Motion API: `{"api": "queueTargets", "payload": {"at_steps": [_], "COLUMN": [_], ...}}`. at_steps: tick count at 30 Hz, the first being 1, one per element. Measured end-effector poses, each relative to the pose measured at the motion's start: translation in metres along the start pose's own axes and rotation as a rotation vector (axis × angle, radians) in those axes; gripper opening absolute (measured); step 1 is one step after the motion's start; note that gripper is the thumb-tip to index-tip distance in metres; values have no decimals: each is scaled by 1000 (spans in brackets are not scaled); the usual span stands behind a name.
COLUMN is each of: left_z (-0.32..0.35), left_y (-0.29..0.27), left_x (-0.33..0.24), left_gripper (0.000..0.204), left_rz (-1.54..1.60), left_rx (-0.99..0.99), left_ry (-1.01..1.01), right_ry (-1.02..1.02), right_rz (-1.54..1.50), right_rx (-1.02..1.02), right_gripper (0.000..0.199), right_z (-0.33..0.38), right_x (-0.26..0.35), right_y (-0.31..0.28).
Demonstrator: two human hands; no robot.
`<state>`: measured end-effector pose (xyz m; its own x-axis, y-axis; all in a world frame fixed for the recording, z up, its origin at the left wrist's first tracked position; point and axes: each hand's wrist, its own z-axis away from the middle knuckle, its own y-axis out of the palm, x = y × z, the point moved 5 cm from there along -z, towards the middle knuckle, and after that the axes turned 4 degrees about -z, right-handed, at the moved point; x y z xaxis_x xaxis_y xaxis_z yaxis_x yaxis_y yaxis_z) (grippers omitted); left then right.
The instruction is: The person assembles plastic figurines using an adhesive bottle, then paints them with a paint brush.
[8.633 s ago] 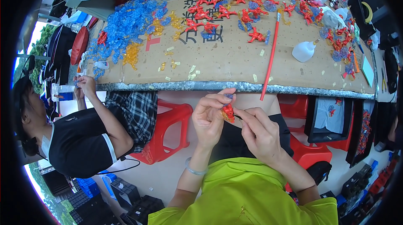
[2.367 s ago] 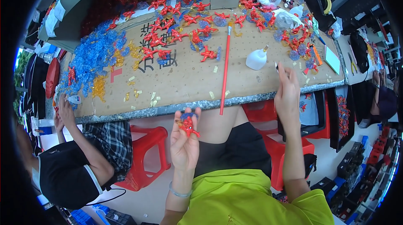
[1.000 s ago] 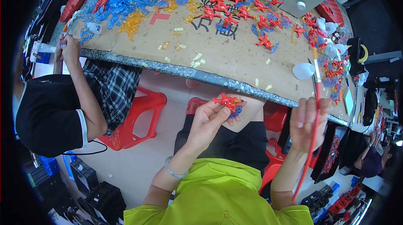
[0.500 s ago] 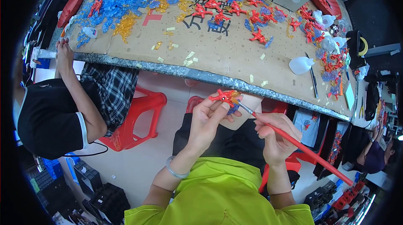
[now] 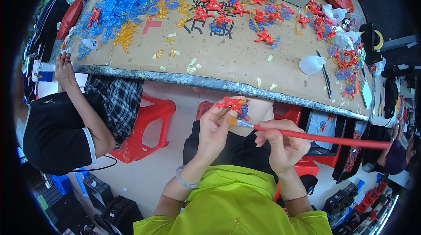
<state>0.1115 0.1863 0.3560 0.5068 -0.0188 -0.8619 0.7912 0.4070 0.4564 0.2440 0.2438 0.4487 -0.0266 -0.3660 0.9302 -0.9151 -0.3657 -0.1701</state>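
Note:
My left hand (image 5: 213, 132) is closed on a small red plastic figure (image 5: 231, 104), which has yellow and blue translucent parts on its right side. Over my lap, my right hand (image 5: 284, 144) grips a paintbrush (image 5: 324, 138) with a long red handle, a silver ferrule and yellowish bristles. The handle lies nearly level, pointing off to the right. Its bristle tip is at the left thumb, just below the figure; whether it touches the thumb I cannot tell.
Ahead is a cardboard-covered table (image 5: 219, 62) with many red figures (image 5: 239, 9), a heap of blue translucent pieces (image 5: 127, 5), yellow pieces (image 5: 126, 34) and a white squeeze bottle (image 5: 312, 65). At left, a person in black (image 5: 61, 132) sits by a red stool (image 5: 151, 123).
The brush has swung from a steep slant to nearly level. Its bristles have come off the figure's right side and down to the left thumb. Both hands keep their hold.

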Motion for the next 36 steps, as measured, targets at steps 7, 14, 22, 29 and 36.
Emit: {"api": "queueTargets", "payload": {"at_steps": [7, 14, 22, 29, 36], "left_z": [0, 2, 0, -1, -1], "left_y": [8, 9, 11, 12, 12], "left_x": [-8, -7, -11, -11, -9], "left_gripper": [33, 28, 23, 24, 23], "left_rz": [-13, -9, 17, -44, -80], "left_rx": [34, -5, -51, -26, -76], "left_ry": [-29, -57, -90, -73, -51], "right_ry": [7, -55, 159, -31, 39], "right_rz": [43, 139, -200, 147, -60], "right_rx": [16, -32, -1, -70, 6], "right_gripper": [17, 18, 11, 13, 20], "right_z": [-1, -5, -3, -9, 2], "right_x": [-1, -1, -5, -13, -4], "right_y": [1, 0, 4, -7, 1]}}
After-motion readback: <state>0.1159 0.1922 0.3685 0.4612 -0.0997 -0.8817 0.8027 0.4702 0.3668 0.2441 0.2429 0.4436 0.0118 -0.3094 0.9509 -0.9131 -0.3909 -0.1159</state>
